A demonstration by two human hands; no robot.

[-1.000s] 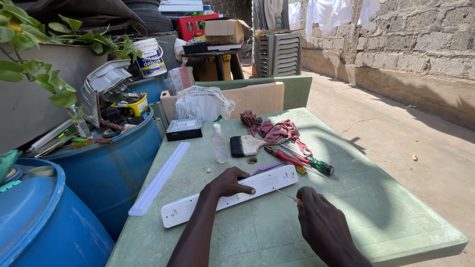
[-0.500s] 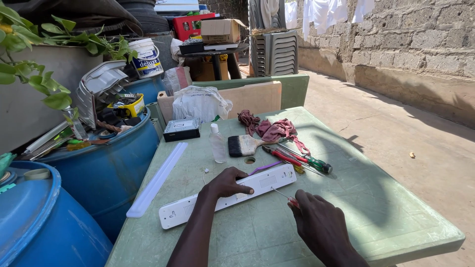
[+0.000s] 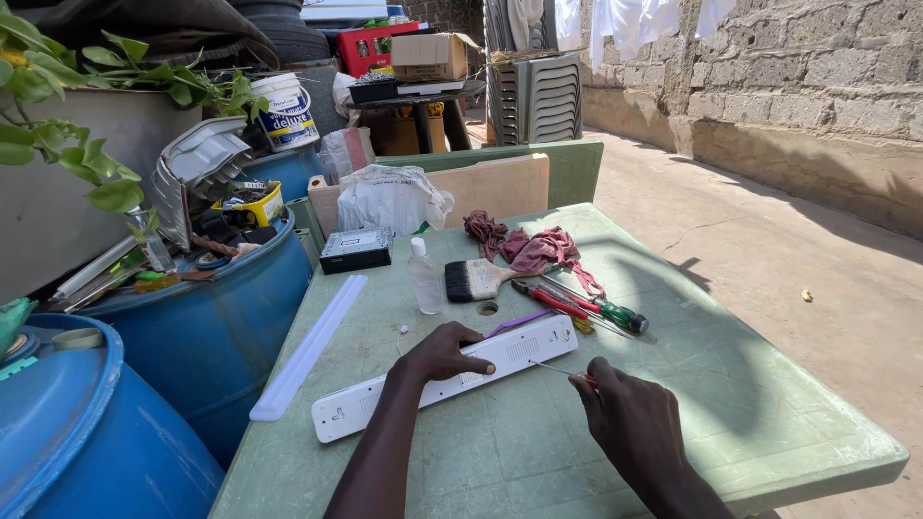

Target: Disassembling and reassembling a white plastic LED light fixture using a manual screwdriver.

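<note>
The left hand [image 3: 444, 354] lay flat on the long white casing [image 3: 444, 377], fingers spread over its middle and pressing it to the green table [image 3: 769, 423]. The casing rested diagonally near the table's front half. The right hand [image 3: 630, 418] was closed in a pinch on a thin metal probe [image 3: 555, 368] — its tip met the casing's right end. Risk noted: the probe was slender and held only at the fingertips; a slip off the plastic edge could scratch the casing or jab the pressing hand. The casing was held by palm weight alone, so sideways force might skate it toward the screwdrivers [image 3: 582, 306] and paintbrush [image 3: 481, 279] just behind.
</note>
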